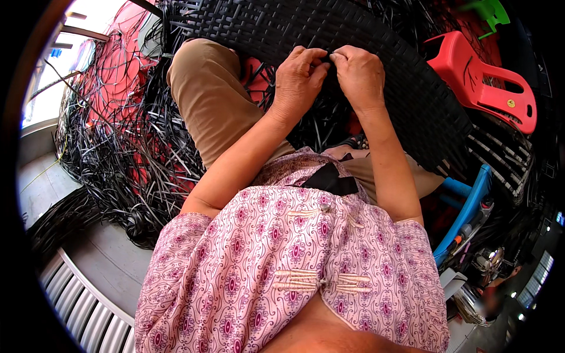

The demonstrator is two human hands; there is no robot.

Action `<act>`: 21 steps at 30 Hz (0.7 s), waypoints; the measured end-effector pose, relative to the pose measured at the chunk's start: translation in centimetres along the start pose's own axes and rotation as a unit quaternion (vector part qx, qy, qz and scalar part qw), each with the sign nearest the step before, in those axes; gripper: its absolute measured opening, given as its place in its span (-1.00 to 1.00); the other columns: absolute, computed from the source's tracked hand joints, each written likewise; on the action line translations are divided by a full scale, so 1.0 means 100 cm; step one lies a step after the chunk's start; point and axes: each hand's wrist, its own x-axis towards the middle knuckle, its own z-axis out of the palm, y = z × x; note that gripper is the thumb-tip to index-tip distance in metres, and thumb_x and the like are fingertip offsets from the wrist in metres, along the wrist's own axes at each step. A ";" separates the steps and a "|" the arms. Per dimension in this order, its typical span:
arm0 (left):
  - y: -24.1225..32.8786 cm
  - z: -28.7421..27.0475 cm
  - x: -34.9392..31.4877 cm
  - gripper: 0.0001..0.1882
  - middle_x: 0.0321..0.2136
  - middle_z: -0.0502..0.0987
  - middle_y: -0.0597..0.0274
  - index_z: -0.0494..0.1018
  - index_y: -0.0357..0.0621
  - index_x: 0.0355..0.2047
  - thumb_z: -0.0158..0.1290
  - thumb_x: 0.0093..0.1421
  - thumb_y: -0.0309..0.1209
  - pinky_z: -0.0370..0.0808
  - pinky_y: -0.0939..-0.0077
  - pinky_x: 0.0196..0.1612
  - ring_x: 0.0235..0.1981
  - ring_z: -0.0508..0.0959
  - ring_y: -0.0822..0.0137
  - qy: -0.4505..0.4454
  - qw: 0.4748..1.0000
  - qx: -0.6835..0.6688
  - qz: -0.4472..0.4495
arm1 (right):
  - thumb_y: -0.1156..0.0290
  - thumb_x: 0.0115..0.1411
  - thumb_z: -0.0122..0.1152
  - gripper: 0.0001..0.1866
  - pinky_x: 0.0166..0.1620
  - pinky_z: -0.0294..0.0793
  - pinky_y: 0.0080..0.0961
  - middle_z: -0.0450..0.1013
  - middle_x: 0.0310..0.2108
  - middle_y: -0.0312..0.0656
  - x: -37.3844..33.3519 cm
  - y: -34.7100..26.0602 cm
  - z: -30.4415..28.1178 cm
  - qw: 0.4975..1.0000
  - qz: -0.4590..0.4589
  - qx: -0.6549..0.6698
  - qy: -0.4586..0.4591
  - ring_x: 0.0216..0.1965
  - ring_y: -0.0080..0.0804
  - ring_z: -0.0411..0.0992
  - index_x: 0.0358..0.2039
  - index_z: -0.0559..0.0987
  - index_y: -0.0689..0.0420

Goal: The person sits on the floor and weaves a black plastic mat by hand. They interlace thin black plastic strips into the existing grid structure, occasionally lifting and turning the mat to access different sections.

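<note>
in the head view, we see a black woven panel (265, 29) spread before us, its flat, slightly glossy strips crossing in a tight weave. our left hand (296, 80) and right hand (360, 73) meet at the panel's near edge, fingertips curled and close together; we cannot tell whether either is clamped on a strip. thin, loose black strips (141, 217) tangle over the left side of the floor (115, 250). beyond the panel's right edge is a smooth red plastic chair (462, 65); slim tools (469, 231) crowd beside blue plastic (475, 203), their container unclear.
</note>
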 end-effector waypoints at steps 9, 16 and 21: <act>0.000 -0.005 0.019 -0.75 -0.38 0.60 0.09 0.60 -0.28 -0.20 0.23 0.14 -0.40 0.56 0.44 -0.29 -0.43 0.62 0.24 -0.024 0.997 0.079 -0.012 | 0.32 0.18 0.23 -0.81 -0.16 0.56 -0.16 0.59 -0.37 0.04 0.000 0.000 -0.005 1.000 -0.006 0.004 -0.027 -0.28 0.07 0.57 -0.33 0.70 0.14; 0.003 -0.018 0.030 -0.51 -0.50 0.60 0.15 0.48 -0.31 0.11 0.19 0.20 -0.34 0.54 0.49 -0.38 -0.49 0.59 0.40 -0.189 0.969 -0.005 -0.160 | 0.29 0.17 0.25 -0.79 -0.16 0.56 -0.15 0.59 -0.37 0.06 0.003 0.001 -0.007 1.000 0.013 -0.006 -0.028 -0.28 0.08 0.57 -0.30 0.71 0.13; 0.010 -0.026 0.034 -0.40 -0.53 0.61 0.15 0.35 -0.40 0.21 0.16 0.22 -0.32 0.51 0.58 -0.52 -0.58 0.56 0.48 -0.245 0.935 -0.087 -0.243 | 0.28 0.17 0.24 -0.79 -0.16 0.56 -0.15 0.59 -0.39 0.05 0.005 0.000 -0.007 0.998 0.044 0.011 -0.044 -0.28 0.06 0.58 -0.31 0.71 0.12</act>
